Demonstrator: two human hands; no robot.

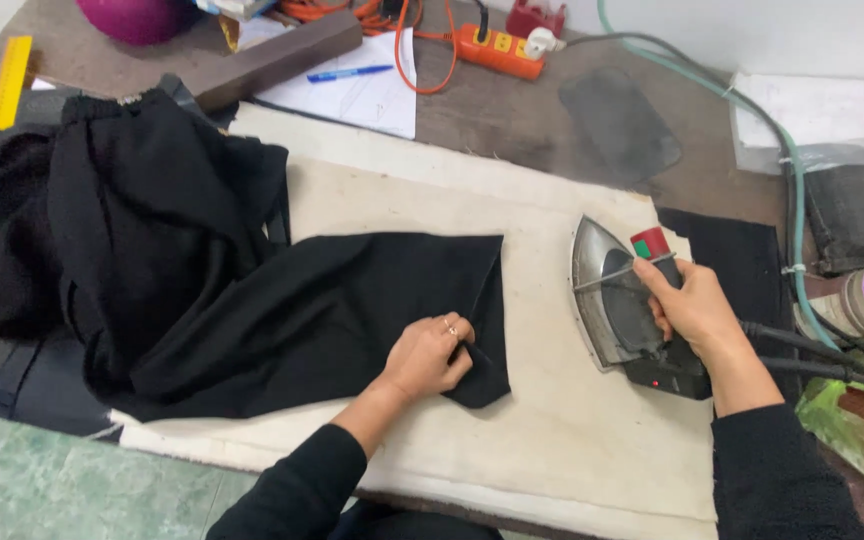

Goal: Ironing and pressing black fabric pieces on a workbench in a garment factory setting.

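Observation:
A black garment (202,270) lies spread over a cream pressing pad (552,400), bunched up at the left. My left hand (430,355) pinches the cloth near its lower right corner, fingers closed on a fold. My right hand (694,305) grips the handle of a steam iron (617,300), which rests on the pad to the right of the garment, its metal sole tilted up towards the cloth. A red and green knob sits at the handle's top.
A green hose (790,180) and black cables run along the right. An orange power strip (497,50), papers with a blue pen (347,73), a dark wooden block (272,60) and a yellow ruler (2,90) lie at the back. Dark mats (620,125) sit behind the pad.

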